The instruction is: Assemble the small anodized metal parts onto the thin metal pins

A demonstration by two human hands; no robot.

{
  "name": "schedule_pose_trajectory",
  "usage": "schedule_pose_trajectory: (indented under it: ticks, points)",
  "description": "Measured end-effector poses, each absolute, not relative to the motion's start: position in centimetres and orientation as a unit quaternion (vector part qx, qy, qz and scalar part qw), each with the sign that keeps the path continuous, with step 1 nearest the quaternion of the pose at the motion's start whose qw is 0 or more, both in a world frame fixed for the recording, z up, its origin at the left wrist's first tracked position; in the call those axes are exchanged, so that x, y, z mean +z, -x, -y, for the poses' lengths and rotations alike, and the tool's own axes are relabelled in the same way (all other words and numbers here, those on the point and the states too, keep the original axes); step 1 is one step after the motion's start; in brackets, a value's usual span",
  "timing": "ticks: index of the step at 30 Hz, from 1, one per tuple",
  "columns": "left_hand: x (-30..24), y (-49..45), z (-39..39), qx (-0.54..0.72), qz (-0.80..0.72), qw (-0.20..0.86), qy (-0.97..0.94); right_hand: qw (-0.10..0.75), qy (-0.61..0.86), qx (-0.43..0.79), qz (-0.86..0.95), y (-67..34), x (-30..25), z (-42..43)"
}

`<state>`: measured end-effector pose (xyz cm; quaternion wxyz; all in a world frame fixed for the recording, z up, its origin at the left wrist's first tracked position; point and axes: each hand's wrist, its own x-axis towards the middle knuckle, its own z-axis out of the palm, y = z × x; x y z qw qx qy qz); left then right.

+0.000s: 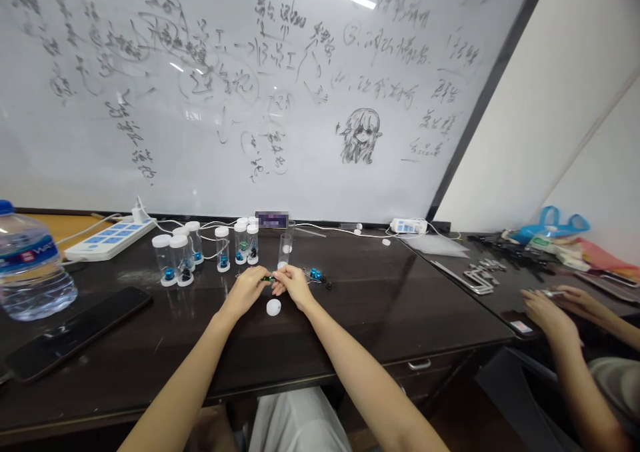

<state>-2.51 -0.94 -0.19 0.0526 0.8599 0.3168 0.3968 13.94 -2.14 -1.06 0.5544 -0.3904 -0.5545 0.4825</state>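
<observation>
My left hand [247, 292] is closed in a pinch on a small green piece [267, 279], its exact kind too small to make out. My right hand [296, 288] meets it from the other side, fingers pinched at the same piece. Just below the fingers a round white cap [273, 307] lies on the dark table. Behind my right hand an open clear plastic tube [285, 247] stands upright. Small blue parts [315, 274] and little black parts [329, 285] lie to the right of that hand.
Several capped clear tubes [223, 249] with small parts inside stand at the left. Further left are a power strip [111, 239], a phone [80, 332] and a water bottle [37, 265]. At the right, a co-worker's hands [553, 315] work near metal brackets [470, 279].
</observation>
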Motion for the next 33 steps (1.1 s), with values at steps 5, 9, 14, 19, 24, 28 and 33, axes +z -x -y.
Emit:
schedule_pose_trajectory:
  ticks: [5, 9, 14, 19, 24, 28, 33]
  points:
    - [-0.22, 2.5, 1.12, 0.391, -0.337, 0.055, -0.855, 0.559, 0.386, 0.472, 0.562, -14.03, -1.07, 2.1]
    - [-0.04, 2.47, 1.36, 0.384, -0.345, 0.066, -0.854, 0.567, 0.378, 0.467, 0.564, -14.01, -0.94, 2.21]
    - [0.18, 2.45, 1.41, 0.379, -0.351, 0.082, -0.852, 0.569, 0.378, 0.467, 0.562, -14.01, -0.97, 2.2]
    - [0.26, 2.46, 1.39, 0.374, -0.351, 0.089, -0.854, 0.568, 0.38, 0.466, 0.562, -13.99, -1.15, 2.01]
    - [0.34, 2.29, 1.59, 0.374, -0.356, 0.083, -0.852, 0.57, 0.38, 0.462, 0.564, -14.04, -1.32, 1.96]
    - [0.34, 2.27, 1.59, 0.375, -0.361, 0.077, -0.85, 0.578, 0.374, 0.452, 0.567, -14.15, -1.33, 2.1]
    - [0.37, 2.38, 1.61, 0.367, -0.361, 0.071, -0.855, 0.567, 0.366, 0.464, 0.573, -14.11, -1.3, 2.12]
